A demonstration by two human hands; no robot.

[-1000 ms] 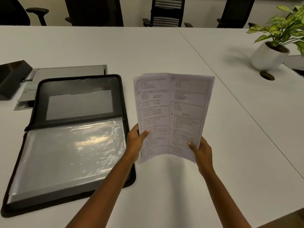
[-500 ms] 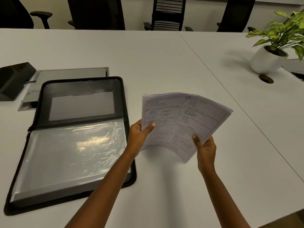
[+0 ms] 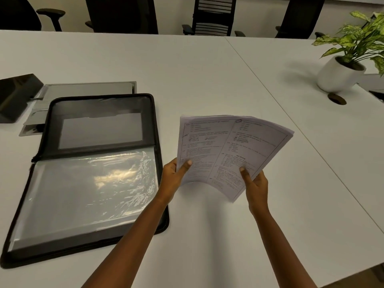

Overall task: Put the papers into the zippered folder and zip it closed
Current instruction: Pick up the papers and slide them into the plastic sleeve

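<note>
White printed papers (image 3: 230, 150) bend between my hands: left hand (image 3: 173, 177) and right hand (image 3: 255, 187) pinch the near edge, above the table (image 3: 187, 69), right of the open zippered folder (image 3: 93, 169).

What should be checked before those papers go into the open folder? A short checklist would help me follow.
1. Folder lies open and flat on the table: ok.
2. Left hand and right hand both grip the papers at the near edge: ok.
3. Papers squared into one neat stack: not ok, the far right edges are fanned.
4. Clear sleeve facing up, nothing lying on it: ok.
5. Which side of the sleeve opens: cannot tell.
6. Zipper free to run all round: cannot tell.
</note>
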